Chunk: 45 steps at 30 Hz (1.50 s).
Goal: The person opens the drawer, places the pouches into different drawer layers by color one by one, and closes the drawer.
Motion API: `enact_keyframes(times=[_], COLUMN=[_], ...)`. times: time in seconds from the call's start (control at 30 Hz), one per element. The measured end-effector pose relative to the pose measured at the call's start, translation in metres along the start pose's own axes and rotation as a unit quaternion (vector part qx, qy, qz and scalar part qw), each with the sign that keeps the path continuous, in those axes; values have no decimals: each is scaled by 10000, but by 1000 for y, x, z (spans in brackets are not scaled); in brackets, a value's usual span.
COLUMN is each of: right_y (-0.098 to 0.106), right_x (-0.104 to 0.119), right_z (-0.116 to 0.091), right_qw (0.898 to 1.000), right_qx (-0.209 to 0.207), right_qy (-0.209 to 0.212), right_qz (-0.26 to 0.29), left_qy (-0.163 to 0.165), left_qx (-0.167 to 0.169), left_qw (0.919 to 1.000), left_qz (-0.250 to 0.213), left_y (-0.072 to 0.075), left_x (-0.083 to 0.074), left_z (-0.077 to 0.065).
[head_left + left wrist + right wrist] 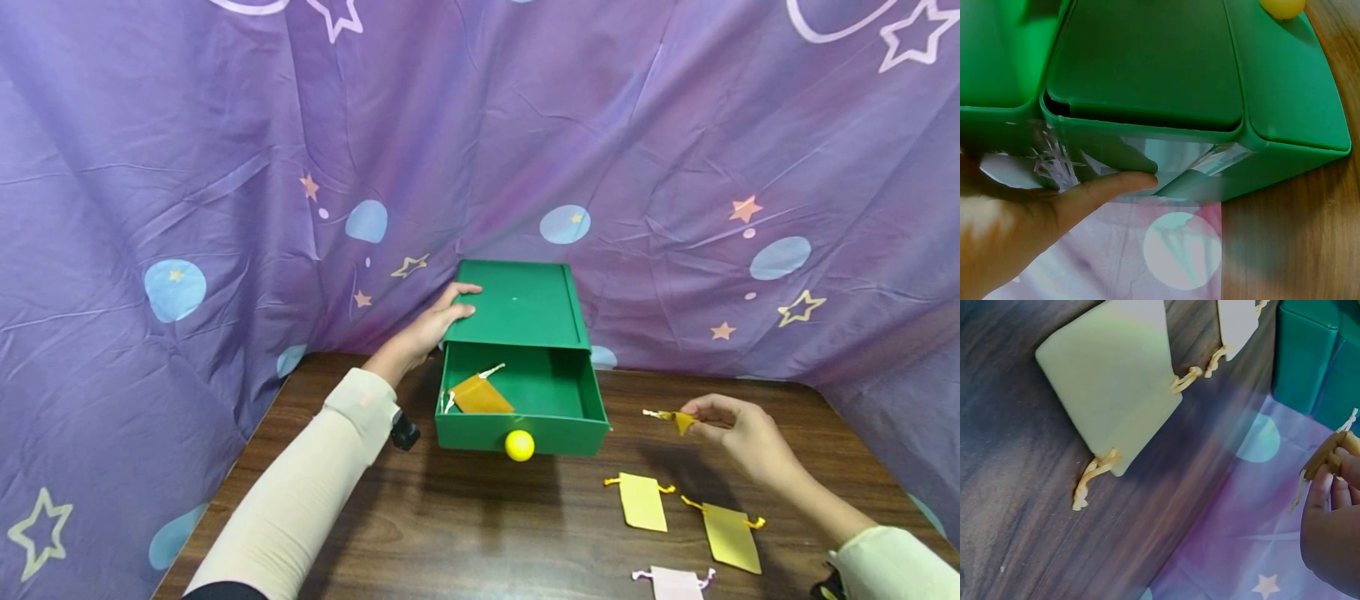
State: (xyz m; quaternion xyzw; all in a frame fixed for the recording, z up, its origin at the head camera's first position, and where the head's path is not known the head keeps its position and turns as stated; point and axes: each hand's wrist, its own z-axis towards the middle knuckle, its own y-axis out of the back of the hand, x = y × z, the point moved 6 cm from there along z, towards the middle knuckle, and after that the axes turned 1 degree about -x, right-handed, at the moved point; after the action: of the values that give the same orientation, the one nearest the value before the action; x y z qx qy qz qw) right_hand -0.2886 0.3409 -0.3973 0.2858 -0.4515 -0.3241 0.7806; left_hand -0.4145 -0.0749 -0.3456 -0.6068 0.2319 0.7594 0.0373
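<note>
Purple star-printed cloth (pixel 420 125) behind a wood-grain table (pixel 450 550); at centre, one green box (pixel 517 304), its drawer (pixel 472 433) pulled out toward six o'clock with a yellow knob (pixel 519 446) in front, an orange pouch (pixel 480 396) lying inside near nine. At ten o'clock, one left hand (pixel 431 325), fingers extended and resting along the box's edge, seemingly to steady it; at three, one right hand (pixel 750 437), pinching a mustard pouch (pixel 682 422) just above the table, probably by its edge because the fabric is limp. Between four and five, apart from one another, perhaps for easy picking: a yellow pouch (pixel 642 502), a gold pouch (pixel 731 539), a pale pouch (pixel 675 585).
</note>
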Motion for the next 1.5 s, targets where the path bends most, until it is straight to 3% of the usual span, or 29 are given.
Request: enact_keyframes(times=[0.7, 1.07, 1.5], right_y=[-1, 3, 5], right_x=[35, 55, 75], right_z=[9, 13, 19], right_qw=[9979, 9983, 9951], right_qx=[112, 85, 187], right_qy=[170, 235, 339], right_qz=[617, 529, 907], left_qy=[26, 7, 96], left_qx=[-29, -10, -42], left_qw=[10000, 10000, 9999], left_qz=[-47, -7, -31], left_y=[0, 0, 0], left_x=[4, 3, 3], left_z=[2, 1, 0])
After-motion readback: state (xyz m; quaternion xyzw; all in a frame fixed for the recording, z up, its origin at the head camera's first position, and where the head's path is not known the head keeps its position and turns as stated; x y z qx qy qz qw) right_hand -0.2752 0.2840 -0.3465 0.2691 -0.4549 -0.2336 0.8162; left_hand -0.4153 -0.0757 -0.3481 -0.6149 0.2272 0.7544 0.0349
